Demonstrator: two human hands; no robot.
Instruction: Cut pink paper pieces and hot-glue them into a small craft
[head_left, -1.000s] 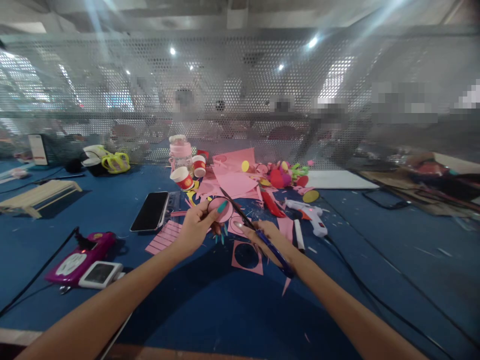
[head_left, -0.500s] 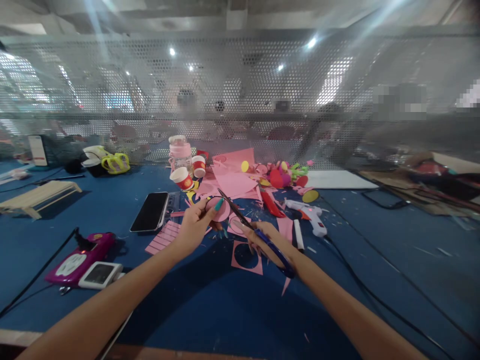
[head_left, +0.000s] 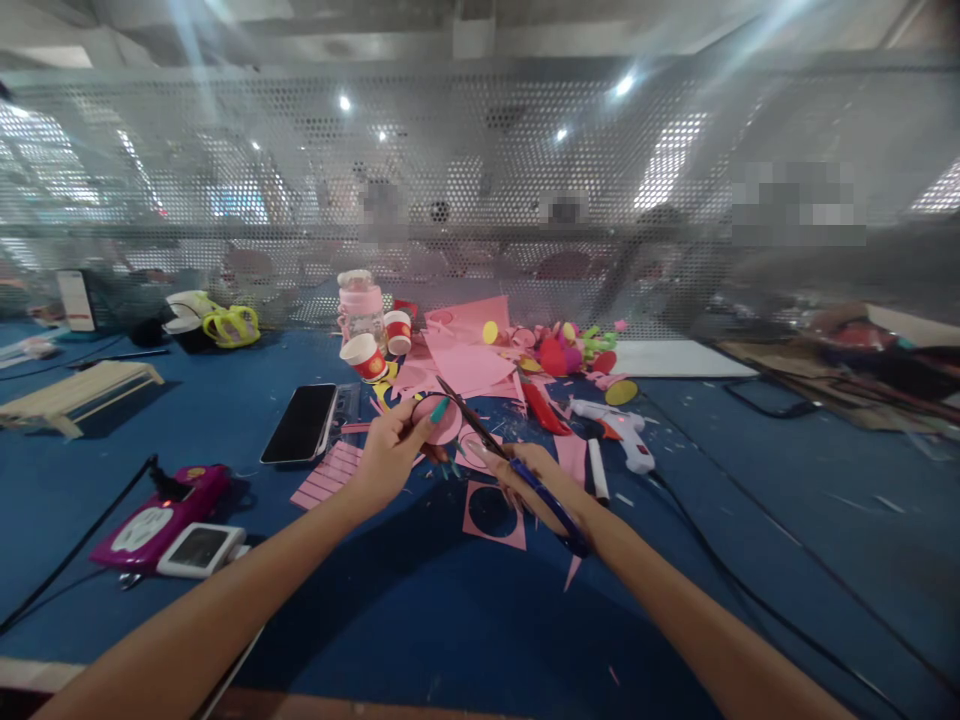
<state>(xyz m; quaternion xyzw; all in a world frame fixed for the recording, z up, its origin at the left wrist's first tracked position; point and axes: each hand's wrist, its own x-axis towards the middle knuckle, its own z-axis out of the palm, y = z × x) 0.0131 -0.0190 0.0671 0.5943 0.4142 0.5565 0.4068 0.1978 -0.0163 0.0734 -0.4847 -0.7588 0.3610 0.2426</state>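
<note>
Between thumb and fingers, my left hand (head_left: 390, 450) pinches a round pink paper disc (head_left: 444, 422). My right hand (head_left: 536, 480) is closed around a pair of scissors (head_left: 536, 482) with blue handles. Their dark blades point up and left, beside the disc's right edge; whether they touch it I cannot tell. Below the hands lies a pink paper square with a round hole (head_left: 474, 530). A striped pink sheet (head_left: 330, 474) rests left of my left hand.
A phone (head_left: 301, 424) and a purple power strip (head_left: 154, 518) lie to the left. Paper cups (head_left: 364, 357) and a bottle (head_left: 362, 305) stand behind. Pink sheets (head_left: 472, 360) pile up at the back. A glue gun (head_left: 622, 432) with a trailing cord lies to the right.
The disc in my left hand has shifted very slightly. Both hands and the scissors stay almost where they were.
</note>
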